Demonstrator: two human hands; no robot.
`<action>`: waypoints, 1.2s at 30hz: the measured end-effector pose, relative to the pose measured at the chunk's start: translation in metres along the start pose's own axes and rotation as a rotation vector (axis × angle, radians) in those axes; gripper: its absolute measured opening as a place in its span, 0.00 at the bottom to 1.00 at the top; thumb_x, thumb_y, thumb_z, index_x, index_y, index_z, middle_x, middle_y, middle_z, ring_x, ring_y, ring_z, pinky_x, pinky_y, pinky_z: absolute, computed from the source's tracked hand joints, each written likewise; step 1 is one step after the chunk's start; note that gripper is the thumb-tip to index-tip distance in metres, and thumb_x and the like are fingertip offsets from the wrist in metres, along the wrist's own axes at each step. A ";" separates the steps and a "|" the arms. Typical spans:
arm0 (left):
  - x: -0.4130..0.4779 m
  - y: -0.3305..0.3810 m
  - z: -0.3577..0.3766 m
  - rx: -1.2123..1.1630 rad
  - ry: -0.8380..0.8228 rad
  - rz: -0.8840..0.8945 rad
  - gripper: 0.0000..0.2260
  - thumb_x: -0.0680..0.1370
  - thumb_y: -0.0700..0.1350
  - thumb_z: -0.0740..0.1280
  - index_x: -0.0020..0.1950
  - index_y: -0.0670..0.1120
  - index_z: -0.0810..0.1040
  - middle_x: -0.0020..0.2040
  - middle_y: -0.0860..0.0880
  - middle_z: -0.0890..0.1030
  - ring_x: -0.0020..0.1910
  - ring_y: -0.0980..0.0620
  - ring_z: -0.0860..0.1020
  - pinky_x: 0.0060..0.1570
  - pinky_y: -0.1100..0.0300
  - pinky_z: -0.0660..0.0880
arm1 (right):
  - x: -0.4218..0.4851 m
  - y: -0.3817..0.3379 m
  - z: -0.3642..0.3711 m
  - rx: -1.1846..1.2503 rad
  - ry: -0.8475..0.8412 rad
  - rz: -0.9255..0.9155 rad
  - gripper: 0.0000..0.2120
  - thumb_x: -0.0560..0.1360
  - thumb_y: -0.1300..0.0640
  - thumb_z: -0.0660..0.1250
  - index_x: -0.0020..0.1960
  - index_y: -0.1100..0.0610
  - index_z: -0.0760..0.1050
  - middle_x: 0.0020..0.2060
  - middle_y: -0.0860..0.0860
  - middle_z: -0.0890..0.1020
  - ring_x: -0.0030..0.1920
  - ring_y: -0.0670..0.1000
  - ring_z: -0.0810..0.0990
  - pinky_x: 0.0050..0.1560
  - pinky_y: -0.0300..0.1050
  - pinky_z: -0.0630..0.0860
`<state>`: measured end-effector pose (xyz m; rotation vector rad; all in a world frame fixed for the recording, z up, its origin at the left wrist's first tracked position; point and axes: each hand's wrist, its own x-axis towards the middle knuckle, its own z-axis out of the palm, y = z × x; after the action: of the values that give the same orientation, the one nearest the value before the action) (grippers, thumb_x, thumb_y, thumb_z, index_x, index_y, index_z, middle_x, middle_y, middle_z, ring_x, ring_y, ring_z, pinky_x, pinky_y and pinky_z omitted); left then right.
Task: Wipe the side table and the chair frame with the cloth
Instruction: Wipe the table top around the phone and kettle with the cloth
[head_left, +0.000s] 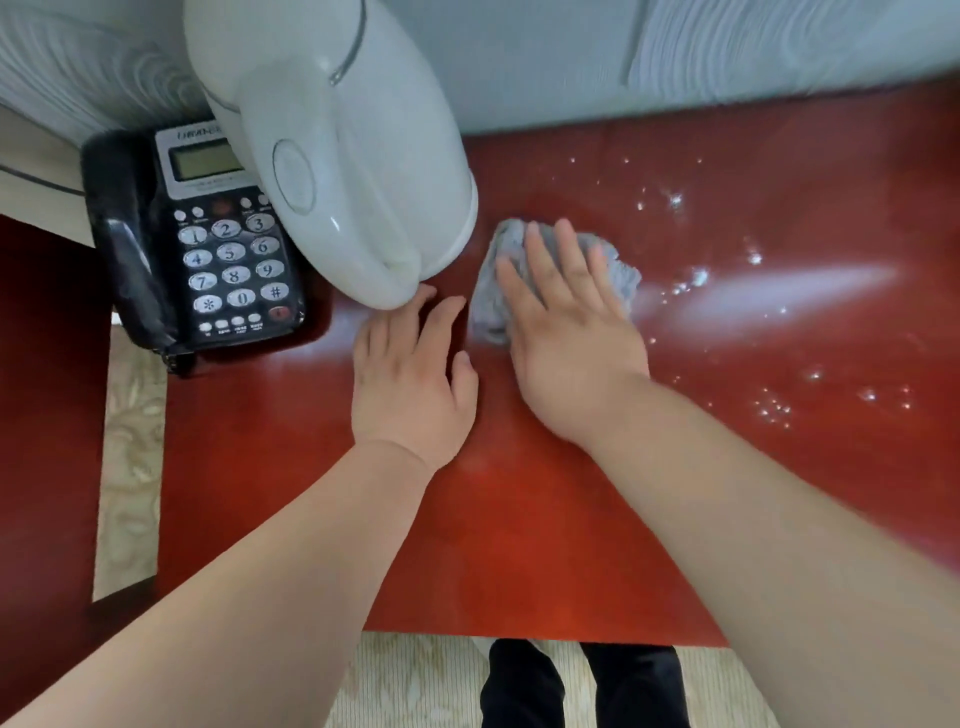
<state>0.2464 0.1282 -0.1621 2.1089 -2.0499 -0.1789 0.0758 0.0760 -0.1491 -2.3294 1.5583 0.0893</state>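
Note:
The side table (519, 519) has a glossy red-brown top that fills the middle of the view. A crumpled grey cloth (615, 273) lies on it near the centre. My right hand (566, 332) presses flat on the cloth with fingers spread, covering most of it. My left hand (410, 374) rests flat on the bare tabletop just left of the cloth, fingers apart, its fingertips touching the base of a white lamp (337, 156). No chair frame is clearly visible.
A black desk phone (192, 244) stands at the table's left rear, beside the lamp. Water droplets (727, 280) and a shiny streak lie right of the cloth. A pale textured wall (675, 47) backs the table. Patterned carpet (415, 680) and dark trouser legs show below the front edge.

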 end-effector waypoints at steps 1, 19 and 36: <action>0.002 0.000 0.000 -0.007 -0.004 -0.011 0.24 0.77 0.47 0.63 0.74 0.47 0.75 0.72 0.44 0.74 0.69 0.39 0.73 0.72 0.41 0.67 | -0.017 -0.009 0.006 0.002 -0.005 -0.033 0.30 0.84 0.52 0.52 0.84 0.56 0.51 0.84 0.57 0.47 0.83 0.59 0.38 0.81 0.57 0.37; 0.004 0.002 -0.003 0.047 -0.070 -0.067 0.24 0.77 0.50 0.63 0.74 0.49 0.75 0.74 0.45 0.73 0.74 0.39 0.69 0.75 0.42 0.64 | 0.031 0.010 -0.011 0.011 0.047 -0.087 0.28 0.84 0.46 0.49 0.82 0.55 0.59 0.83 0.56 0.57 0.83 0.60 0.51 0.82 0.58 0.46; 0.005 0.004 -0.006 0.048 -0.127 -0.105 0.26 0.78 0.52 0.63 0.76 0.51 0.74 0.72 0.43 0.74 0.73 0.38 0.69 0.77 0.41 0.62 | 0.090 0.022 -0.023 0.021 0.025 0.009 0.30 0.84 0.48 0.50 0.84 0.56 0.53 0.84 0.55 0.52 0.83 0.58 0.46 0.82 0.56 0.40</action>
<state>0.2442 0.1233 -0.1554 2.2915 -2.0320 -0.2890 0.0886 -0.0189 -0.1539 -2.3162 1.5740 0.0453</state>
